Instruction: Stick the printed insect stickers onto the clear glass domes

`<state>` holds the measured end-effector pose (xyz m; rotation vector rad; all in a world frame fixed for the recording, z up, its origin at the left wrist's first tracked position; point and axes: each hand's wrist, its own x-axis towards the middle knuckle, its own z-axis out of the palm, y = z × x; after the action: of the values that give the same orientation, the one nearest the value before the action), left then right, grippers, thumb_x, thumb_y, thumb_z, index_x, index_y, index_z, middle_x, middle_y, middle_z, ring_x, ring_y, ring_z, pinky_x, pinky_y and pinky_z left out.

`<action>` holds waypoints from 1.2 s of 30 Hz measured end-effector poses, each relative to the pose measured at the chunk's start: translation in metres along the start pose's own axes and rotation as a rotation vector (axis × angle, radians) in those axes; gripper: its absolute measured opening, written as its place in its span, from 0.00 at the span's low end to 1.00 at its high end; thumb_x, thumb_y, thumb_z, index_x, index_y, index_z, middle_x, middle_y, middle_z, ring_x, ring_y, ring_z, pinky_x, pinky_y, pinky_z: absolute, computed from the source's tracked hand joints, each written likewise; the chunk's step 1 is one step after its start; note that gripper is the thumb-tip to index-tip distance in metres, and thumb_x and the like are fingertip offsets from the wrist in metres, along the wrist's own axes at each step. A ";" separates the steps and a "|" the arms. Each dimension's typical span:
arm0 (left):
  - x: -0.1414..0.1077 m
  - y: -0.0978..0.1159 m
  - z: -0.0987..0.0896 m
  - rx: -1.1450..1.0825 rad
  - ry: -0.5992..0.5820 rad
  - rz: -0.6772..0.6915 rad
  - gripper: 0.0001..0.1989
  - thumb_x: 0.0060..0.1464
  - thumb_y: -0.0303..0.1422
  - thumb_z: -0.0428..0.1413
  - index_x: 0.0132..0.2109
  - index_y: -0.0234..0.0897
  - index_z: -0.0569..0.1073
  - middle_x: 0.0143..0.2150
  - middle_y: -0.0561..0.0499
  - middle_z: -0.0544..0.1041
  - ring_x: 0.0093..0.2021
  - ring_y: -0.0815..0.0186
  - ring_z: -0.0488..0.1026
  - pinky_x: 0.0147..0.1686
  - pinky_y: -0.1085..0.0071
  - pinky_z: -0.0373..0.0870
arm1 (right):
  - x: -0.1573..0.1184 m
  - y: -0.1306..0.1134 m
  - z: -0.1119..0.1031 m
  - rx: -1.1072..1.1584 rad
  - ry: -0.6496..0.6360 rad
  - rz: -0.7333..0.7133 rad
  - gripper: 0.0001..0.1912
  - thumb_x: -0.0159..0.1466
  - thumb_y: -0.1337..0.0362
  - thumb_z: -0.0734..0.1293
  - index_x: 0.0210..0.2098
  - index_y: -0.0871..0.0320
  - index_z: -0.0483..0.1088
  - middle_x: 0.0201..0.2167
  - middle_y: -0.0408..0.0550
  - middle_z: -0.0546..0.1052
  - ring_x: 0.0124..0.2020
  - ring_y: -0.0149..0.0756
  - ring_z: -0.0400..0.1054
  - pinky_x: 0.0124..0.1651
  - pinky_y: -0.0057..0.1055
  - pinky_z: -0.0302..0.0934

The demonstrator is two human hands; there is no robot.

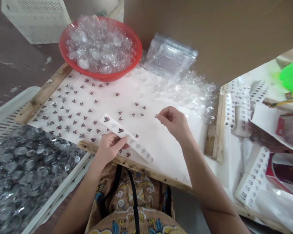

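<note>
My left hand (113, 146) pinches a white strip (138, 148) near its middle. Two dark printed stickers show toward the strip's upper left end, with faint marks along the rest. Over the white board (166, 156), my right hand (172, 122) is closed in a pinch on a tiny dark sticker (156, 116) at its fingertips. Many small dark stickers (75, 131) lie spread on the board's left half, and a few lie between my hands.
A red bowl (103, 77) heaped with clear domes stands at the back left. Clear pieces (197, 94) and a plastic box (169, 57) lie at the back right. A crate (60, 195) of clear pieces is at left; sticker sheets (252, 178) lie at right.
</note>
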<state>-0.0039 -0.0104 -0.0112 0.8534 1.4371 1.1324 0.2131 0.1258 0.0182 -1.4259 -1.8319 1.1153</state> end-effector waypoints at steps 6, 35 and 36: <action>0.002 0.002 0.000 -0.029 0.000 0.016 0.11 0.50 0.39 0.64 0.30 0.35 0.78 0.23 0.48 0.81 0.25 0.60 0.81 0.27 0.69 0.79 | -0.008 0.041 -0.012 -0.135 -0.090 0.177 0.08 0.59 0.58 0.67 0.28 0.55 0.68 0.23 0.40 0.71 0.24 0.31 0.63 0.29 0.30 0.57; 0.008 -0.005 -0.001 -0.046 0.033 0.030 0.15 0.51 0.43 0.64 0.28 0.36 0.74 0.21 0.50 0.79 0.22 0.63 0.78 0.25 0.70 0.76 | -0.031 -0.042 0.097 -0.355 -0.191 -0.397 0.08 0.71 0.64 0.61 0.40 0.56 0.72 0.35 0.49 0.79 0.35 0.36 0.71 0.43 0.34 0.63; 0.008 -0.005 -0.001 -0.050 0.016 0.030 0.15 0.51 0.43 0.65 0.29 0.36 0.74 0.21 0.50 0.79 0.22 0.63 0.78 0.24 0.70 0.76 | -0.033 -0.041 0.097 -0.364 -0.179 -0.413 0.09 0.71 0.64 0.60 0.39 0.56 0.72 0.34 0.49 0.79 0.35 0.36 0.71 0.43 0.35 0.63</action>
<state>-0.0059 -0.0042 -0.0190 0.8348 1.4076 1.1953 0.1220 0.0643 0.0073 -1.0742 -2.4142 0.7453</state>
